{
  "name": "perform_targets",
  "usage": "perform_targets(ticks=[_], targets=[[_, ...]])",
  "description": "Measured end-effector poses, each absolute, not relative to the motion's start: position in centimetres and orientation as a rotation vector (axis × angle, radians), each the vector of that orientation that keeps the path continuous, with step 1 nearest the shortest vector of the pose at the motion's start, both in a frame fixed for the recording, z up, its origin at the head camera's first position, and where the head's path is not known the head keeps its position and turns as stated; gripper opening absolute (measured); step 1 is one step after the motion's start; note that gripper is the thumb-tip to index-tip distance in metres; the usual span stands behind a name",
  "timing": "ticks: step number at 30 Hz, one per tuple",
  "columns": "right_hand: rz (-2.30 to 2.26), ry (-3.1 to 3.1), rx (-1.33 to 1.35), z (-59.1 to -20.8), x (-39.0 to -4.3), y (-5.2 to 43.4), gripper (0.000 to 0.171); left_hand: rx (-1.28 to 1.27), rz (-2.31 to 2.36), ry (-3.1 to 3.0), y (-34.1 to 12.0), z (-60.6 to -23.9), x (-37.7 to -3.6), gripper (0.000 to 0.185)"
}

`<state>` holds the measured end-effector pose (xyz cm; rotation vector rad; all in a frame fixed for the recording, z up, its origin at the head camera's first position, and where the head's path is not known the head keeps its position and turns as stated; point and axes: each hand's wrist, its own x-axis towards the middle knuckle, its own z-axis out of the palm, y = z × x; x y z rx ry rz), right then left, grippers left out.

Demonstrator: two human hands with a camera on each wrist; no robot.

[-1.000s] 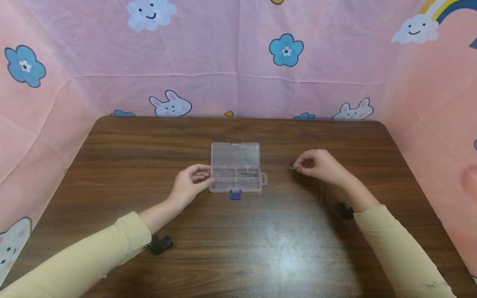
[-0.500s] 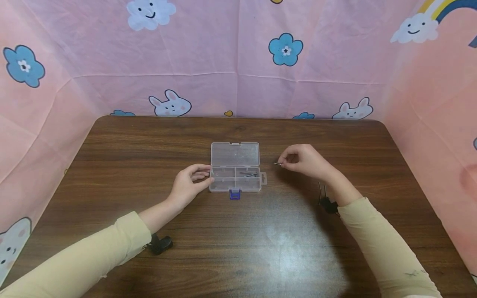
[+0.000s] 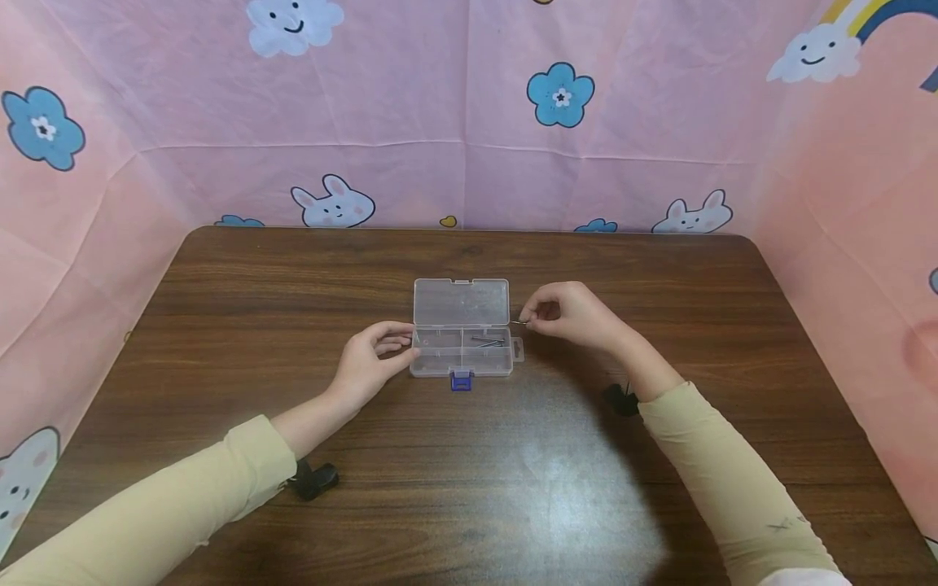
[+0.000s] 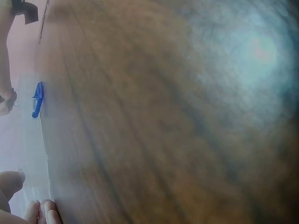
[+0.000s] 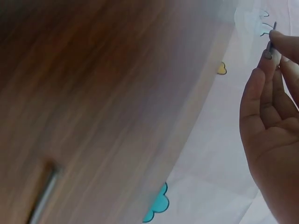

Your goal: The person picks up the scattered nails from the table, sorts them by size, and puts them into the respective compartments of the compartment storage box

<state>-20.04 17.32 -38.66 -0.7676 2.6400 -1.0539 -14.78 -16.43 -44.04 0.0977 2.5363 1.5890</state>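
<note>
A clear plastic divided box (image 3: 438,362) lies on the table with its lid (image 3: 462,303) folded back. Several nails (image 3: 488,342) rest in its back right compartment. My left hand (image 3: 370,366) holds the box's left end, thumb toward the front and fingers toward the back. Just beyond the box's right end, my right hand (image 3: 567,309) pinches a thin metal nail (image 5: 275,26) between thumb and fingertips. The nail's tip points left, close to the hinge side. A blue latch (image 4: 38,100) sits on the box's front edge.
A loose nail (image 5: 43,196) lies on the wooden table (image 3: 469,488) below the right wrist, mostly hidden in the head view. Black wrist cameras hang under the left sleeve (image 3: 220,480) and right sleeve (image 3: 718,464). Patterned pink cloth (image 3: 410,98) surrounds the table.
My right hand has moved left with the nail, from well right of the box to beside its right end. The left hand and box have stayed put.
</note>
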Motion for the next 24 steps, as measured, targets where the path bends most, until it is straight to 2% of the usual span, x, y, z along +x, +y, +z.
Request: perform_targets(ticks=[24], targets=[[-1.044,2.549,-0.888,-39.5,-20.3,12.4,0.006,0.094,1.584,2.536,-16.5,-44.1,-14.8,0.04]])
